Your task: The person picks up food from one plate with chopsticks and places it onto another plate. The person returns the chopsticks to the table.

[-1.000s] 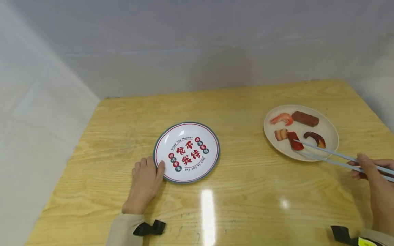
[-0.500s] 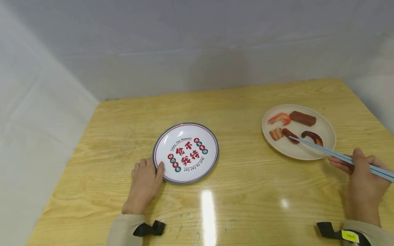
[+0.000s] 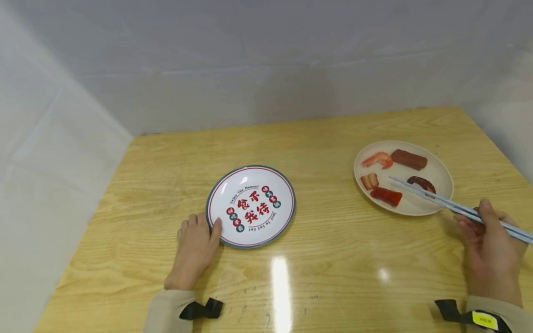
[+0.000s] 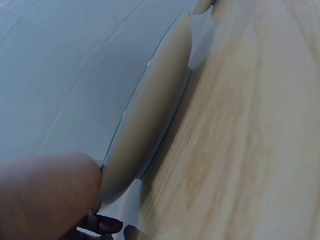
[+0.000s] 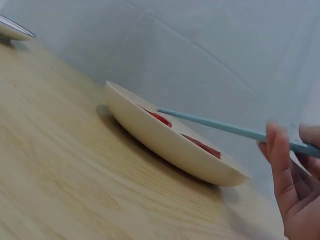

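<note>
My left hand (image 3: 195, 247) grips the near-left rim of a white plate (image 3: 272, 226) with a blue-green edge and red lettering. Its thumb lies over the rim; its fingers are at the outside and under the edge in the left wrist view. Light blue chopsticks (image 3: 462, 210) are held in my right hand (image 3: 493, 254), their tips over a beige plate (image 3: 410, 206). On that plate, a red glossy strip (image 3: 386, 196) lies at the near-left side beside a small striped piece like pork belly (image 3: 369, 181). The chopstick tips hold nothing and overlap a dark curved piece (image 3: 424, 185).
A shrimp (image 3: 378, 160) and a brown block (image 3: 409, 159) lie at the far side of the beige plate. Both plates stand on a wooden table (image 3: 325, 259). White sheeting (image 3: 250, 92) rises behind and beside the table.
The red strip has shifted toward the plate's near-left rim and turned crosswise. The chopstick tips, on it half a second ago, are now away from it. My left hand stays put.
</note>
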Demonstrator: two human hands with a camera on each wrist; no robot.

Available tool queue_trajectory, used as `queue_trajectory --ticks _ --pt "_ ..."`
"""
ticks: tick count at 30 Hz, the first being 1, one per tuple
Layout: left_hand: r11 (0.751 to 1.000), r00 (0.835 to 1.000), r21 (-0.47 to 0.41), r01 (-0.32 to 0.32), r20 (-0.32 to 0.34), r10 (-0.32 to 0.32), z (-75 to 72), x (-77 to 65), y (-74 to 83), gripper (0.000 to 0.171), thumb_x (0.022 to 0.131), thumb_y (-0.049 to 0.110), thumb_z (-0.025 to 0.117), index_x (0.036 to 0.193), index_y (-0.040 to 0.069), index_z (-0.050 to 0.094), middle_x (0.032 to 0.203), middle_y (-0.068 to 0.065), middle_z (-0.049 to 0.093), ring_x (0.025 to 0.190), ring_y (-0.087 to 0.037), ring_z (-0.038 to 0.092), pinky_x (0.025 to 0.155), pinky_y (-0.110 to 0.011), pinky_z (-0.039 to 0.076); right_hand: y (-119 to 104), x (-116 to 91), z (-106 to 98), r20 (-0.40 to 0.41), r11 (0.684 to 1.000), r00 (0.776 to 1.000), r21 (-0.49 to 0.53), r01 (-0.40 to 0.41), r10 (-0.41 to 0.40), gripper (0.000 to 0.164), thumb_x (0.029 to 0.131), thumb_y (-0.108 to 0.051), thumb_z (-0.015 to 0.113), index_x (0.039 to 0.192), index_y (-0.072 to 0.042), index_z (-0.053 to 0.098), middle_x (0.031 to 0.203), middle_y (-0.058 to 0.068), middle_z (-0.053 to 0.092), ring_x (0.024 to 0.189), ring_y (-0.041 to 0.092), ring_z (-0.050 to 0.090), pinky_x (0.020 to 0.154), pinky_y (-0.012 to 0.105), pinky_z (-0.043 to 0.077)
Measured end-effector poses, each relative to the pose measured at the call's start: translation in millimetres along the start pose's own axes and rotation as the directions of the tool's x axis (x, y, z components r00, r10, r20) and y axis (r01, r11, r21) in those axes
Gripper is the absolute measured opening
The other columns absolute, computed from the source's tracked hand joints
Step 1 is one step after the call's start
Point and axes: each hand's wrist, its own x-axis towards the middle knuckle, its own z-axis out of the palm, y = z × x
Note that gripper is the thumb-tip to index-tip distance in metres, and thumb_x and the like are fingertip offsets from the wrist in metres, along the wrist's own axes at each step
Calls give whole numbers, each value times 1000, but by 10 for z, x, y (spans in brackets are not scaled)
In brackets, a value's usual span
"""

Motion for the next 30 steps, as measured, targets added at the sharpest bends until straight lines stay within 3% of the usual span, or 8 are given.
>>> queue_trajectory --ticks 3,7,11,13,16,22,27,30 --pt "1000 1000 -4 4 4 -4 2 5 -1 53 102 34 36 122 -13 48 105 -25 48 98 -38 41 85 -50 31 -26 -30 37 -17 985 994 -137 107 -111 16 85 -2 70 85 9 58 78 16 68 47 24 64 42 26 48" --pt "1000 1000 -7 9 11 -9 -4 5 -2 53 102 34 36 124 -14 46 107 -25 47 99 -39 40 87 -51 31 -58 -27 22 -24 967 993 -233 104 -113 20 85 -9 71 84 7 60 75 12 67 48 21 63 42 24 46" --pt "1000 1000 -8 14 16 -14 -7 1 -3 53 102 34 35 125 -14 46 108 -25 47 100 -39 40 88 -52 30 -51 -29 12 49 948 987 -274 161 -153 9 86 1 67 83 8 62 74 13 68 50 19 64 41 22 45" --pt "1000 1000 -8 15 16 -15 -6 -1 -1 53 102 34 35 124 -14 46 108 -25 47 100 -39 40 88 -51 30 -31 -35 16 127 933 968 -265 244 -218 6 85 7 65 84 11 60 74 16 68 49 19 62 40 21 43" --pt "1000 1000 -10 13 12 -13 -6 -2 5 53 102 34 36 124 -14 46 107 -25 47 99 -39 40 87 -51 31 4 -44 21 257 900 917 -235 367 -306 5 86 12 60 84 15 57 72 18 66 49 20 60 40 20 41" --pt "1000 1000 -11 13 16 -13 -16 -7 14 54 102 33 36 125 -14 46 107 -25 47 100 -39 40 88 -51 30 45 -82 24 411 797 848 -356 488 -336 14 87 11 62 78 19 55 72 14 70 49 16 62 47 20 48" --pt "1000 1000 -8 9 10 -8 -27 -10 17 54 102 33 36 125 -14 46 108 -26 47 100 -40 41 88 -52 30 159 -126 95 461 807 805 -267 526 -373 22 90 8 59 79 26 51 76 20 70 56 21 68 50 26 52" --pt "1000 1000 -8 10 9 -10 -25 -11 18 54 102 33 36 124 -15 46 108 -26 47 100 -40 41 88 -52 30 246 -160 157 420 825 828 -260 502 -372 27 91 2 60 82 26 52 76 22 68 56 24 68 50 30 52"
